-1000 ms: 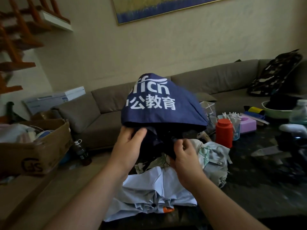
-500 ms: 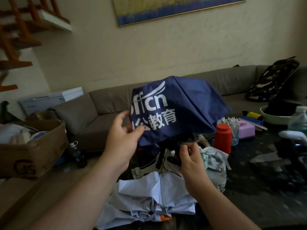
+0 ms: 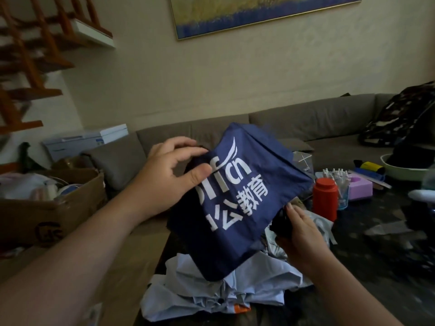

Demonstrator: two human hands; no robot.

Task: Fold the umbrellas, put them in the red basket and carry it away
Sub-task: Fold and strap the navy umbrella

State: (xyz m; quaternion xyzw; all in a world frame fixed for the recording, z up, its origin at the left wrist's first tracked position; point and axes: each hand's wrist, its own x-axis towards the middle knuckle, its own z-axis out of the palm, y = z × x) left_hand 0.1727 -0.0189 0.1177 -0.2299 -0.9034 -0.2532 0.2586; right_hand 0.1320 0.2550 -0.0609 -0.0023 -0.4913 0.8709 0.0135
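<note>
Umbrella (image 3: 237,201) now tilted (handle hidden)

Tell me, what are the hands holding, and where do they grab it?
The navy blue umbrella. The left hand pinches its canopy cloth at the upper edge; the right hand grips a dark part under its lower right side.

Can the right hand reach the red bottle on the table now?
Probably not yet: the right hand grips the navy umbrella. The red bottle stands close beside it, unobstructed, so letting go should suffice.
</note>
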